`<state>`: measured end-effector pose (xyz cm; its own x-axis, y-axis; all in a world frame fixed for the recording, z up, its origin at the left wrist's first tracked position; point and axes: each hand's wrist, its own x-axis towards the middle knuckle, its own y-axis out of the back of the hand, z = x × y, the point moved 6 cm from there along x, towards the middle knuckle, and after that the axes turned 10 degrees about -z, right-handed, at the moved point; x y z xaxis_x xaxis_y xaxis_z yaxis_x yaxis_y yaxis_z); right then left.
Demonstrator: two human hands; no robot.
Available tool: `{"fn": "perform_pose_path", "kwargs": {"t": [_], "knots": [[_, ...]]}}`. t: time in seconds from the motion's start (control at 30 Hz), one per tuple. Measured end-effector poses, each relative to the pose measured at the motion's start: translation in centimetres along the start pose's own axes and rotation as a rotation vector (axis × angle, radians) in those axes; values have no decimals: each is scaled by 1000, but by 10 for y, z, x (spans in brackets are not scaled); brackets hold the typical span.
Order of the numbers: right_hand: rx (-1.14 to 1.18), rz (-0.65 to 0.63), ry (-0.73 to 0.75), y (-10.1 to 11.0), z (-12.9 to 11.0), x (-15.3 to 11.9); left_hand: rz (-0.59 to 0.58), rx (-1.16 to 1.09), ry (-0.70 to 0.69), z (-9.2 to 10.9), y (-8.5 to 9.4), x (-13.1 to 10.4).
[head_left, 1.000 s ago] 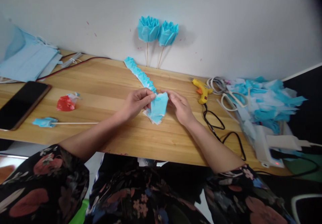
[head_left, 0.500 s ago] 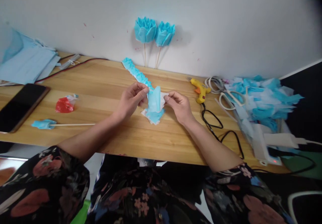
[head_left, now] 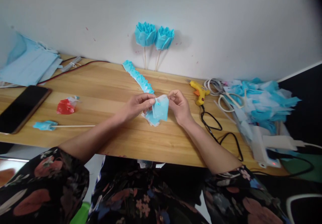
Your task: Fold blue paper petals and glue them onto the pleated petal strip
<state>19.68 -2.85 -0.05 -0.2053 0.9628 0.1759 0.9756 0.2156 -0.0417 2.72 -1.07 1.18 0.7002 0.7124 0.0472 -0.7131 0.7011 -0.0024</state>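
A thin blue and white fabric piece (head_left: 161,108) is pinched between both hands above the table. My left hand (head_left: 139,105) grips its upper left corner with thumb and fingers. On the other side, my right hand (head_left: 179,105) is closed on its right edge, the fingertips partly behind it. Below the held piece lie more blue pieces (head_left: 152,118) with pale edges. A row of folded blue pieces (head_left: 137,77) runs from near my left hand toward the wall.
Two blue fabric flowers (head_left: 145,34) on sticks lean on the wall. Rightward are a yellow glue gun (head_left: 200,91), scissors (head_left: 226,102), a blue scrap pile (head_left: 264,99) and a power strip (head_left: 264,150). Leftward lie a phone (head_left: 22,108), red wrapper (head_left: 65,106), blue-tipped stick (head_left: 72,126) and masks (head_left: 30,66).
The held piece has been turned and now shows a flatter, broader face. My left hand has shifted slightly right and down. The camera view has moved a little.
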Motion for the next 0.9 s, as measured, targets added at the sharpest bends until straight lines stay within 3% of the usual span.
{"fn": "perform_pose_path", "kwargs": {"t": [0.1,0.37,0.53,0.73,0.9], "knots": [[-76,-15,16,1,-2,-2,6,36,-16,0,1,0],[-80,-127,10,0,-2,-5,181,116,-79,1,5,-1],[-191,-33,-35,-2,-4,-5,184,177,-100,5,0,-3],[-225,166,43,13,-8,-3,163,96,-45,4,5,-2],[-212,104,37,10,-4,-3,137,111,-67,4,4,-1]]}}
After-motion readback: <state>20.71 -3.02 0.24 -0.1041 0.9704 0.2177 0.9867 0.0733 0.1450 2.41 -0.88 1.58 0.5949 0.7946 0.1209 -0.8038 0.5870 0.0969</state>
